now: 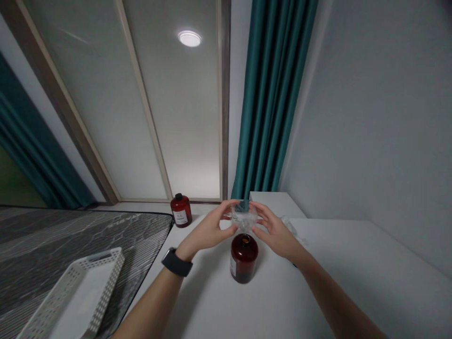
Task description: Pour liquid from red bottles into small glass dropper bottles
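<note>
The room is dimly lit, and a round light is mirrored in the glass panel. Soft shadows are cast toward the left edge of the white surface; the clear container is rendered faintly, and outer lines are slanted by wide-angle distortion.

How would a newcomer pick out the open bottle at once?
Start from the white table, lower centre. The open bottle stands on it, dark red, appearing just below the left hand and right hand, which hold a clear object. Its mouth is bare, whereas the similar farther bottle to the left wears a black cap.
</note>
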